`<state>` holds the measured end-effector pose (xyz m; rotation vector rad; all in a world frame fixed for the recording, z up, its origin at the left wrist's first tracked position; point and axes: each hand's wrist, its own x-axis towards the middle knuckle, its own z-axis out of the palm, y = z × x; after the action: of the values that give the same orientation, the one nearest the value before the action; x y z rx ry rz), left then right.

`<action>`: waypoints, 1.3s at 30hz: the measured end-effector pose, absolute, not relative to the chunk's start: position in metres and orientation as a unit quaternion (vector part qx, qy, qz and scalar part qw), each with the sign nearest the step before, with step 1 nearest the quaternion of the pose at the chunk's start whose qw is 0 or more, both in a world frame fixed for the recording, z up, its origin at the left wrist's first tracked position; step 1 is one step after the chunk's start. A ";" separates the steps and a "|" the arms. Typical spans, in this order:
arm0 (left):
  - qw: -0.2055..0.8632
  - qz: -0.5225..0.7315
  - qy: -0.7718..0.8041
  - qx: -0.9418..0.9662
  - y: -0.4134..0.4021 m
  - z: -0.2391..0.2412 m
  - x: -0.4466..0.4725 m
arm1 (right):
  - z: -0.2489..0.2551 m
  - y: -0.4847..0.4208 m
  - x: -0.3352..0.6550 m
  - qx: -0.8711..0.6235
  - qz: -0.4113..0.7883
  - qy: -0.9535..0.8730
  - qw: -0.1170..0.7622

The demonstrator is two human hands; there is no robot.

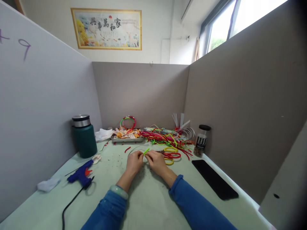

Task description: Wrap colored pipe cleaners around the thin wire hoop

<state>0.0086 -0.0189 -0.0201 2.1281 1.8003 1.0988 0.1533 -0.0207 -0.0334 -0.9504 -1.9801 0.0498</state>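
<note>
A short bright green fuzzy stem, like a pipe cleaner (pixel 146 151), is pinched between the fingertips of both hands over the middle of the table. My left hand (pixel 134 162) is closed on its near end, and my right hand (pixel 155 162) meets it from the other side, fingers also closed. A thin pale wire loop (pixel 137 147) curves just behind my left hand; whether it joins the green piece I cannot tell. Scissors with red handles (pixel 173 155) and scissors with yellow handles (pixel 170 149) lie right beside my right hand. A short red piece (pixel 127 149) rests behind my left hand.
At the back, a metal tray (pixel 127 140) holds petal-like scraps, beside a heap of red and green stems (pixel 163 137). Left are a green bottle (pixel 85 139) and a blue glue gun (pixel 81 174) with a cord. Right are a jar (pixel 201 140) and a black flat object (pixel 214 179). Partitions enclose three sides.
</note>
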 end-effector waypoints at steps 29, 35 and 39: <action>0.159 0.398 0.556 0.712 -0.023 -0.016 0.013 | -0.044 0.000 0.150 -0.416 0.420 -0.601 0.537; 0.279 0.398 0.564 0.667 -0.011 -0.024 0.009 | -0.038 -0.007 0.148 -0.363 0.483 -0.582 0.544; 0.258 0.395 0.568 0.674 -0.012 -0.024 0.011 | -0.038 -0.007 0.148 -0.355 0.491 -0.570 0.556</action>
<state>0.0113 -0.0120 -0.0242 1.8279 1.5395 1.0709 0.1476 -0.0071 -0.0382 -0.8373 -1.3448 1.1590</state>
